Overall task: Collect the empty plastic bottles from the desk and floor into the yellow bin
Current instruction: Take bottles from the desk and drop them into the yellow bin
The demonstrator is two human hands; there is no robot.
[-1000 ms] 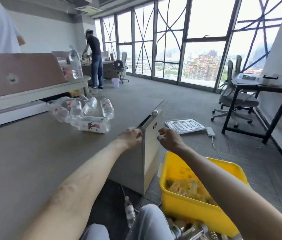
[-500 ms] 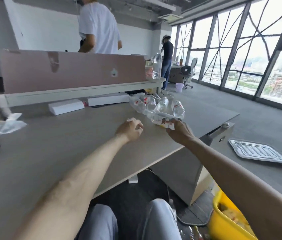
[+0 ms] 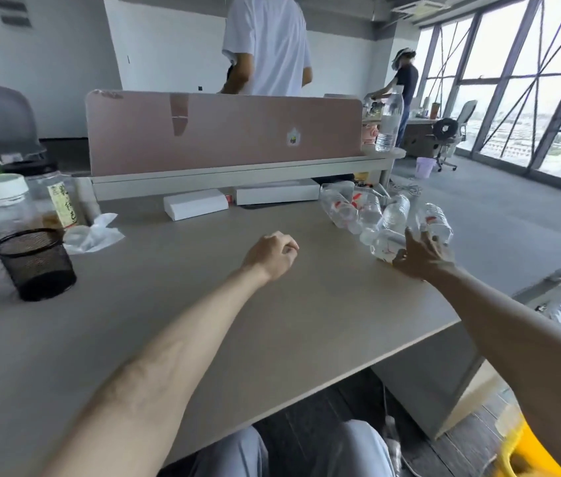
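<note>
Clear empty plastic bottles (image 3: 380, 215) are lying clustered beside the pink desk divider (image 3: 224, 130); right hand (image 3: 420, 258) is spreading onto the nearest, left hand (image 3: 272, 254) curling empty. Being light and crushable, they're probably best gripped mid-body.

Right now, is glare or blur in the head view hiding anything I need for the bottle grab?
Head view: the windows are blown out, leaving the right hand dark; the clear bottles remain readable. The yellow bin at the lower right corner is smeared by motion blur. Wide-angle distortion bends the frame edges. The left hand is well lit and sharp.
</note>
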